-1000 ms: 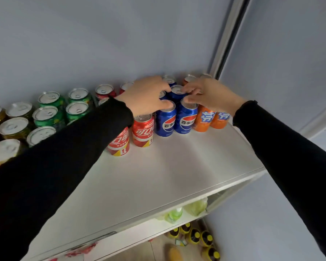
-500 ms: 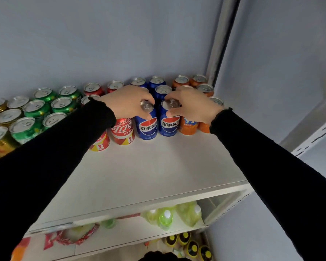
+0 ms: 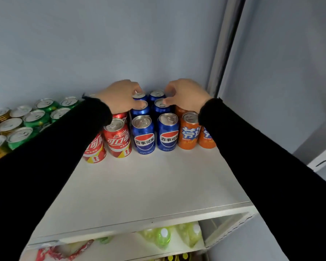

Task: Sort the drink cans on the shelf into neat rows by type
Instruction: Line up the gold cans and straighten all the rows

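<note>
at frame centre the cans on the shelf (image 3: 139, 185) look nearly sorted: red, blue, orange rows. left hand (image 3: 119, 97) and right hand (image 3: 184, 95) each pinch a rear blue can (image 3: 139, 108); only nudging seems left.

Two arms were seen entering from the lower corners of the frame, each covered by a long black sleeve (image 3: 51, 159) of plain, matte fabric without markings. The cuffs were drawn close at the wrists. The left hand (image 3: 119, 97) and right hand (image 3: 186, 95) were left bare; no rings or watch were visible.
</note>
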Tool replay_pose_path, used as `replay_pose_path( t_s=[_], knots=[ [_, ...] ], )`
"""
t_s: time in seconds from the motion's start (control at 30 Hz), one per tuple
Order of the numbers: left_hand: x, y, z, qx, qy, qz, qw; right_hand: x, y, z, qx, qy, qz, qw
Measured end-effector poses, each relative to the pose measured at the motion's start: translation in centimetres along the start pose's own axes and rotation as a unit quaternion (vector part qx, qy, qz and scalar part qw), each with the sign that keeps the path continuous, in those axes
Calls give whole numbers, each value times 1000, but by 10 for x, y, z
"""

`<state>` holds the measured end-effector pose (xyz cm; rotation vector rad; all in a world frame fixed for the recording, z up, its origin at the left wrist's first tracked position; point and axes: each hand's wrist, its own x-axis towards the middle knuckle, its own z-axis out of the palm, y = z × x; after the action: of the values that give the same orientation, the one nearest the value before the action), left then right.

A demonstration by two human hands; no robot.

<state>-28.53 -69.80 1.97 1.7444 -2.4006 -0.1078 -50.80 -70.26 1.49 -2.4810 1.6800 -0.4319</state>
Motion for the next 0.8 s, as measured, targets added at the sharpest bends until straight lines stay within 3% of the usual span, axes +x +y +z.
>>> replay_pose_path(
  t_s=[0.1, 0.3, 0.6, 0.8],
  knots=[
    [10, 2, 14, 26, -33, -10, 999, 17, -1, 10, -38, -57, 19, 997],
    [14, 3, 22, 38, -12, -8, 999, 24, 2, 20, -40, -63, 28, 997],
    [22, -2, 17, 13, -47, 2, 999, 32, 8, 14, -43, -116, 20, 992],
    [45, -23, 13, -23, 35, -19, 999, 54, 9, 4, 2, -11, 53, 999]
  ],
)
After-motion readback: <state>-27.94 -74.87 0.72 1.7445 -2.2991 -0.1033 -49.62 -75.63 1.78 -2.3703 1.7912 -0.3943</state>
